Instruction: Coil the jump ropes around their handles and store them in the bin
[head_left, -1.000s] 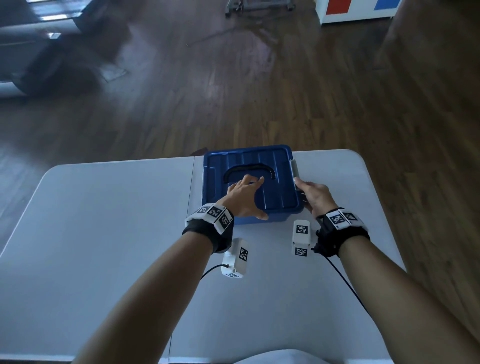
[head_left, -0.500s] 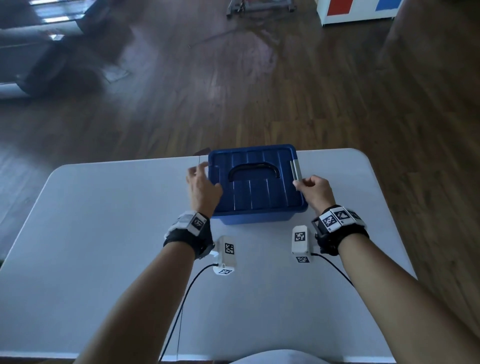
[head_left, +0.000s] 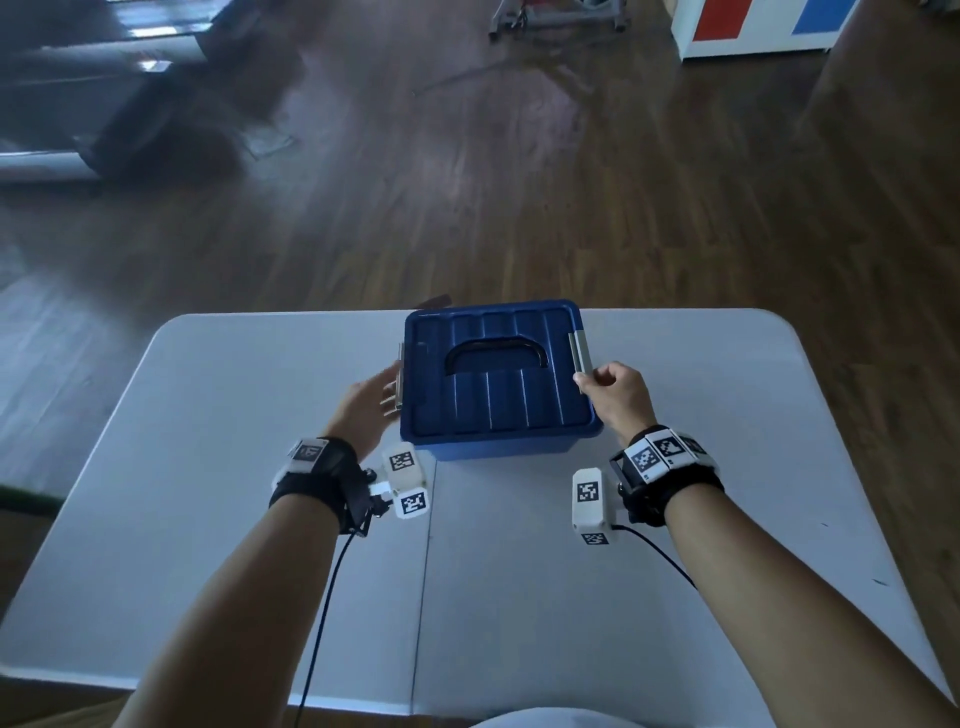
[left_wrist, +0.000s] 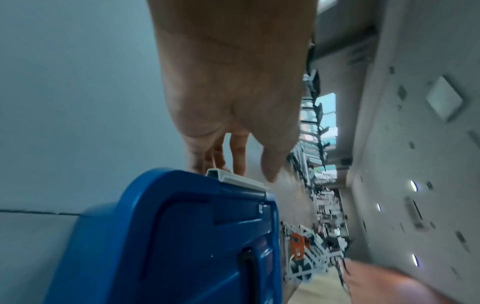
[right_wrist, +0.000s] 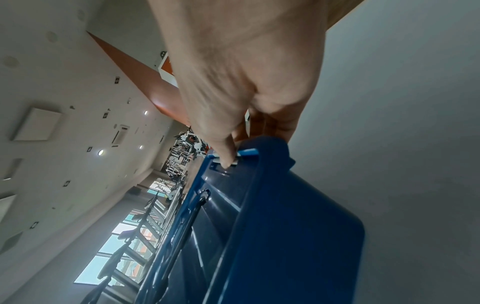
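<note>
A blue bin (head_left: 498, 395) stands on the white table (head_left: 249, 467) with its ribbed lid on and the black carry handle (head_left: 496, 353) folded flat. No jump rope shows in any view. My left hand (head_left: 366, 408) lies beside the bin's left edge, its straight fingers reaching the grey left latch (left_wrist: 235, 179). My right hand (head_left: 610, 395) is at the opposite edge, thumb pressed on top of the grey right latch (head_left: 579, 351) and fingers curled under the rim. The wrist views show the left hand (left_wrist: 246, 164) and the right hand (right_wrist: 233, 148) at the bin (left_wrist: 182, 236) (right_wrist: 272, 226).
The bin sits near the table's far edge, close to the centre seam. Beyond lies dark wooden floor with gym equipment (head_left: 556, 21) and a white cabinet (head_left: 753, 26) at the back. Cables run from both wrist cameras toward me.
My left hand left the top of the lid and went round to the bin's left side, reaching the left latch. My right hand stayed at the right latch.
</note>
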